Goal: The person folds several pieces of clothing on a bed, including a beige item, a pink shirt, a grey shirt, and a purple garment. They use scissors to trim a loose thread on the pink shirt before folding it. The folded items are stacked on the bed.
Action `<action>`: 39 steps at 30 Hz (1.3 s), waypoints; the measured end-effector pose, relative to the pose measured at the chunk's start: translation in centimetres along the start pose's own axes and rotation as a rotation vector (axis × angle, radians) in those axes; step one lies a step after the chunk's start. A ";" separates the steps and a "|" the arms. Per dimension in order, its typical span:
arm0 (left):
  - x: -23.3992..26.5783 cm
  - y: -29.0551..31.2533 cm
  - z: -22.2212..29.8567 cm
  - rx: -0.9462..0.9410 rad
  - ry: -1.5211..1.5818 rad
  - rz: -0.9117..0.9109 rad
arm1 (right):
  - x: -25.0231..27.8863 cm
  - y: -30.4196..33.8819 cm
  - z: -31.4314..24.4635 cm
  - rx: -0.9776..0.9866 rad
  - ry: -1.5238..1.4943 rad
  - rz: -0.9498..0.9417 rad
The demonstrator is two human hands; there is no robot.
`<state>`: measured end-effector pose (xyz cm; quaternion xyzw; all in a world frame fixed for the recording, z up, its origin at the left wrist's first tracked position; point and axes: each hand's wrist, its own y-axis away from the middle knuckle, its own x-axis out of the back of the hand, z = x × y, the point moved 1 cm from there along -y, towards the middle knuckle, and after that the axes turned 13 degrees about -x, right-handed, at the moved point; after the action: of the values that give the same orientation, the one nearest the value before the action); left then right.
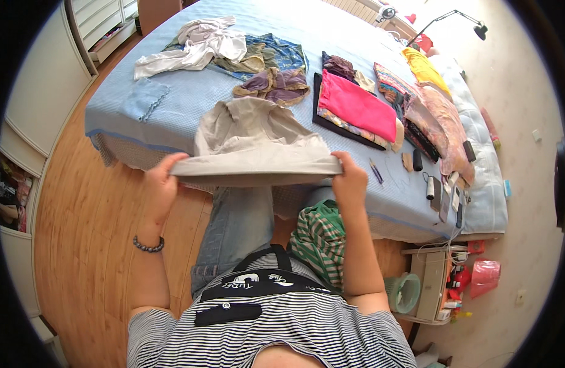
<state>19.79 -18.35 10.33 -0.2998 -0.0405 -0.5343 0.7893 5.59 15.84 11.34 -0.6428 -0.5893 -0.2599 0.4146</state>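
A light grey garment [258, 144] is stretched wide between my two hands at the near edge of the bed. Its band-like edge is pulled nearly straight toward me, while the rest drapes onto the blue bedcover [184, 126]. My left hand [162, 176] grips the left end of that edge, and my right hand [351, 179] pinches the right end. Just beyond the garment lie purple-and-tan underwear [273, 84] and a crumpled white garment [200, 46]. A small folded light blue cloth [144, 99] rests to the left.
Right on the bed are a folded stack topped by a pink cloth [359, 107], a yellow cloth [424, 69], a pen [376, 172] and several small devices. A green-and-white striped cloth [322, 239] lies by my lap. A bin [405, 293] stands beside the nightstand [426, 270].
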 end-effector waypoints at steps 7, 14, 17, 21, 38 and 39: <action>3.0 -6.2 6.3 -0.048 0.140 0.114 | 8.8 -2.8 -4.0 -0.096 -1.248 -0.315; 2.7 -15.4 4.0 0.163 0.247 -0.055 | 8.0 -10.1 -5.1 0.012 -0.389 0.148; 2.7 -18.5 5.3 0.023 0.169 0.063 | 8.3 -13.7 -4.4 0.110 -0.222 0.376; 3.8 -18.6 8.7 -0.251 -0.013 0.114 | 10.8 -13.3 -6.4 0.346 -0.172 0.513; -8.5 3.2 -7.0 0.189 -0.276 -0.006 | -6.2 -2.8 9.2 0.270 -0.059 -0.250; -7.6 3.4 -6.8 0.199 -0.239 0.021 | -4.8 -2.5 8.5 0.246 -0.029 -0.269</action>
<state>17.74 -14.77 0.33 -0.2818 -0.1835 -0.4799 0.8103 1.01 20.28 3.51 -0.5061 -0.7033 -0.2297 0.4432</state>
